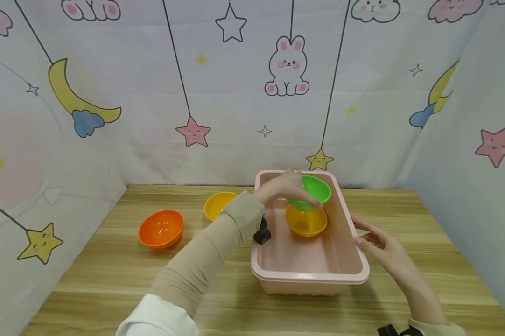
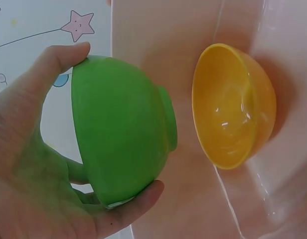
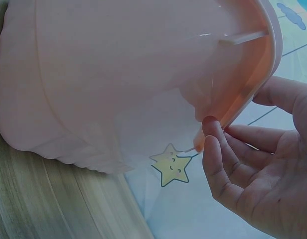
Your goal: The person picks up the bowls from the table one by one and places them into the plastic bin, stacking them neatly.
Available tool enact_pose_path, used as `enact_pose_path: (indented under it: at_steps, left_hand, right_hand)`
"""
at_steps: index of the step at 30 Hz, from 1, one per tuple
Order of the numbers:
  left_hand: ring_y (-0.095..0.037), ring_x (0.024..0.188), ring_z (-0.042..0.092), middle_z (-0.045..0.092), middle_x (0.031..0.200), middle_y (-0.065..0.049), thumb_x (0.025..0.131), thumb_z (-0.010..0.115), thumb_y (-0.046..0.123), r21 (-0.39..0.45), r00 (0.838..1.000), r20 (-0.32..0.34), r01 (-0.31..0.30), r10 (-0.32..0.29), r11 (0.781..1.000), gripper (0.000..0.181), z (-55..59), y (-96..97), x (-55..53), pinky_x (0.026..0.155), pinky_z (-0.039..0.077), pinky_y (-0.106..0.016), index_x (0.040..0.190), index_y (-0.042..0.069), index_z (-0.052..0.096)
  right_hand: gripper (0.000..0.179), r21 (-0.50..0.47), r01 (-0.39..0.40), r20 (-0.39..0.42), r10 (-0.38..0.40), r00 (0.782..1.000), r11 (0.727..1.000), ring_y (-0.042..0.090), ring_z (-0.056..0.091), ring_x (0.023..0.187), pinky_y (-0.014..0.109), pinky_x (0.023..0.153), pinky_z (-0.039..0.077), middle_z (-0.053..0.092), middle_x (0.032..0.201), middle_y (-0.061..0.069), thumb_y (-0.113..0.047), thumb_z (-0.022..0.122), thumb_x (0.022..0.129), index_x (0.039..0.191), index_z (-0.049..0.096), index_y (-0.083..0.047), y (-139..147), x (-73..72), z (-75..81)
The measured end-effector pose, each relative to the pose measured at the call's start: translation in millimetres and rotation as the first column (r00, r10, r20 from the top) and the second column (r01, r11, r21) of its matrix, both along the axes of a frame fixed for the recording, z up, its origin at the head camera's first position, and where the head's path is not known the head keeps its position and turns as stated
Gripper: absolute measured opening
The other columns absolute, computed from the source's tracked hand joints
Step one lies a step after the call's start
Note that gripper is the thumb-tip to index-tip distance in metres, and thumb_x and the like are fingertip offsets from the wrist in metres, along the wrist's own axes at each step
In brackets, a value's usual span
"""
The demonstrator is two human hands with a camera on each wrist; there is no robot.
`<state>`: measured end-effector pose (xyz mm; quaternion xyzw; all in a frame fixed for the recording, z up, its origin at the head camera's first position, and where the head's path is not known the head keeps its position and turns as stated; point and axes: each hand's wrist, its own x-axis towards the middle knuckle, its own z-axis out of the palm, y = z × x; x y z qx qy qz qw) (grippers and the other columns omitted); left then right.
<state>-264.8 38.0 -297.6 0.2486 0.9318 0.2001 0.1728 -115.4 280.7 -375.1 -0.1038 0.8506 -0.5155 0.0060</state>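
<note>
My left hand (image 1: 283,186) grips a green bowl (image 1: 316,190) by its sides, thumb at the rim and fingers across from it. The bowl is held over the far part of a pink plastic bin (image 1: 311,277). Below it, inside the bin, sits a yellow bowl (image 1: 306,225); in the left wrist view the green bowl's foot (image 2: 168,119) points toward this yellow bowl, with a gap between them. At the bin's right side, my right hand (image 1: 382,247) holds the rim, its fingertips (image 3: 211,124) tucked beneath the edge.
An orange bowl (image 1: 161,228) stands on the wooden table (image 1: 109,280) at the left. Another yellow bowl (image 1: 219,205), partly hidden by my left forearm, is between it and the bin. A printed white curtain (image 1: 235,93) hangs behind the table and along both sides.
</note>
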Motion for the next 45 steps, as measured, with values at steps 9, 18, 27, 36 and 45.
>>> enact_pose_path:
  at_steps: [9,18,27,36,45]
  left_hand:
    - [-0.023,0.113,0.047,0.041,0.134,-0.011,0.069,0.074,0.061,0.017,0.994,0.094,-0.052,0.050,0.998,0.097,-8.8,11.6,1.5,0.099,0.048,-0.039,0.141,0.008,0.037]
    - [-0.021,0.103,0.049,0.034,0.129,-0.011,0.068,0.078,0.059,-0.037,0.996,0.067,-0.056,0.059,0.998,0.104,-22.1,16.1,2.1,0.090,0.051,-0.032,0.143,0.004,0.034]
    - [-0.021,0.104,0.050,0.034,0.130,-0.012,0.068,0.077,0.061,-0.095,0.998,0.048,-0.038,0.042,0.995,0.104,-28.3,19.7,4.5,0.094,0.051,-0.036,0.143,0.004,0.034]
    - [-0.021,0.105,0.051,0.036,0.130,-0.013,0.069,0.075,0.062,-0.171,0.999,0.017,-0.025,0.028,0.985,0.101,-33.0,21.9,6.7,0.094,0.050,-0.033,0.141,0.003,0.036]
    - [-0.021,0.108,0.050,0.034,0.134,-0.013,0.068,0.075,0.063,-0.183,0.999,0.024,-0.040,0.045,0.982,0.103,-38.3,22.8,5.8,0.097,0.051,-0.036,0.143,0.006,0.034]
  right_hand:
    - [0.053,-0.004,0.001,0.002,-0.001,1.000,1.000,0.000,0.063,0.098,0.020,0.082,0.051,0.054,0.128,-0.022,-0.025,0.054,0.099,0.148,0.038,-0.014,2.5,-5.1,-0.8]
    - [0.053,-0.002,-0.009,0.001,0.010,1.000,1.000,0.001,0.063,0.099,0.020,0.082,0.051,0.054,0.128,-0.023,-0.025,0.053,0.099,0.148,0.037,-0.014,3.7,-7.6,-0.9]
    - [0.052,0.002,-0.005,0.002,0.005,1.000,1.000,-0.001,0.063,0.098,0.019,0.082,0.050,0.054,0.125,-0.026,-0.024,0.053,0.099,0.148,0.038,-0.014,3.7,-6.9,-1.1]
    - [0.053,0.001,-0.006,-0.005,0.006,1.000,1.000,-0.001,0.063,0.099,0.019,0.082,0.050,0.053,0.126,-0.026,-0.023,0.054,0.099,0.148,0.038,-0.014,3.0,-6.4,0.3]
    - [0.052,-0.001,-0.004,-0.012,0.004,1.000,1.000,-0.001,0.063,0.097,0.019,0.081,0.050,0.054,0.123,-0.028,-0.023,0.054,0.099,0.147,0.038,-0.012,2.4,-6.4,-0.2]
